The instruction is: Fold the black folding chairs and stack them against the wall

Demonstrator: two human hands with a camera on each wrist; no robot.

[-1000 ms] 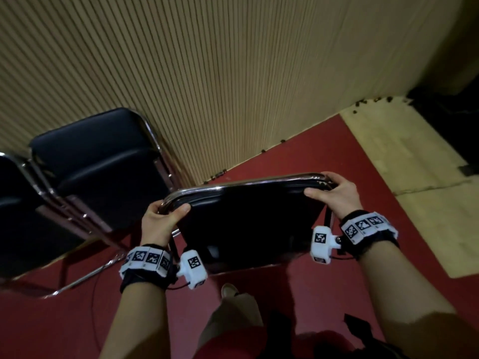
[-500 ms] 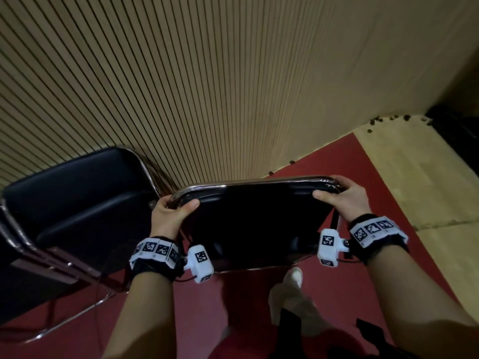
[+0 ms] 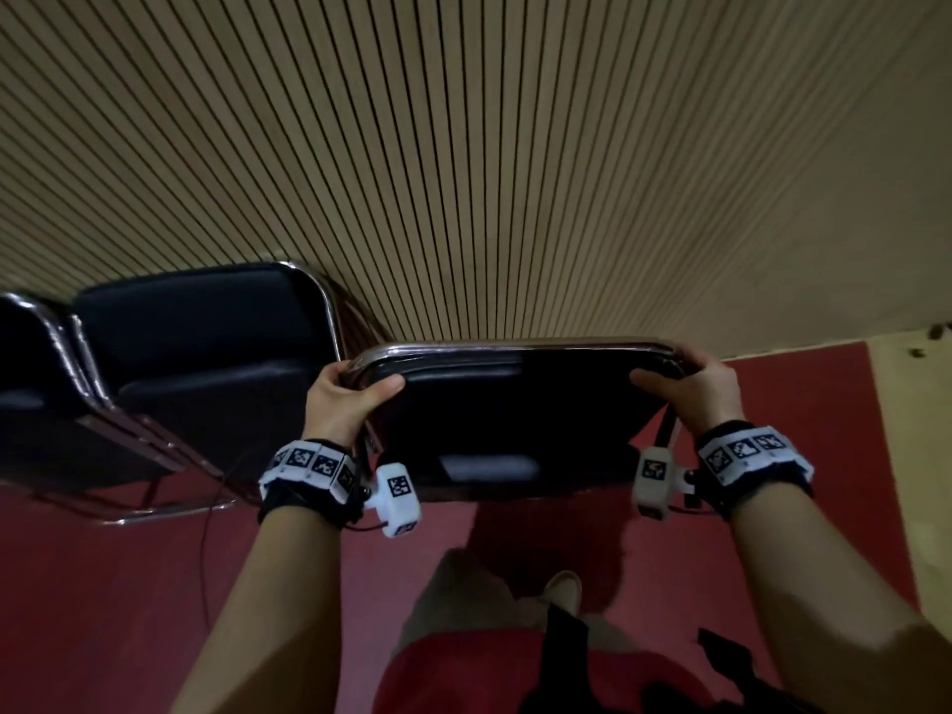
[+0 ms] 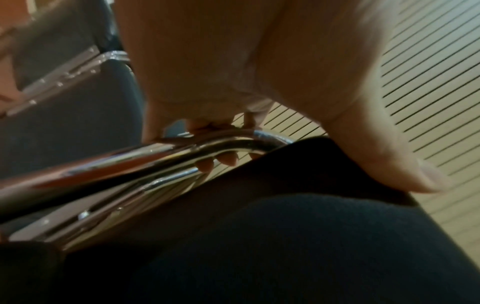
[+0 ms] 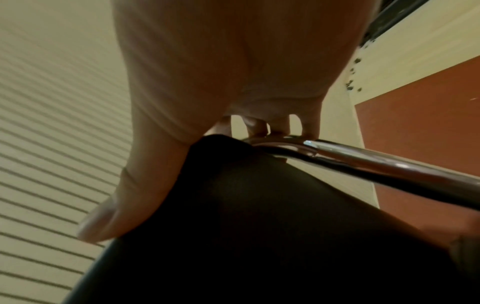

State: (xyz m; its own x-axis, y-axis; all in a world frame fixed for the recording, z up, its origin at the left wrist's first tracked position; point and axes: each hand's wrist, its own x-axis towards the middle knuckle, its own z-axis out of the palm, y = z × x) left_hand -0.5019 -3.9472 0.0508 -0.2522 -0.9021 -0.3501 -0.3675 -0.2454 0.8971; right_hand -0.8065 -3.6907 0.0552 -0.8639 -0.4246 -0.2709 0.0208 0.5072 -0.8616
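Note:
I hold a folded black chair [image 3: 515,409] with a chrome frame upright in front of me, close to the ribbed wall [image 3: 463,172]. My left hand [image 3: 342,399] grips its top left corner, fingers curled over the chrome tube [image 4: 161,152] and thumb on the black pad [image 4: 285,236]. My right hand [image 3: 690,386] grips the top right corner the same way, thumb on the pad [image 5: 259,226], fingers over the tube [image 5: 363,162]. Two more black folded chairs [image 3: 206,353] lean against the wall to the left.
The floor is dark red [image 3: 103,610], with a pale wooden strip [image 3: 917,456] at the right. A thin cable [image 3: 206,548] trails on the floor by the leaning chairs. My legs and one shoe [image 3: 561,590] are below the chair.
I have stepped closer to the wall with the chair; the wall fills more of the view and the leaning chairs now sit beside the held chair. Both grips are unchanged.

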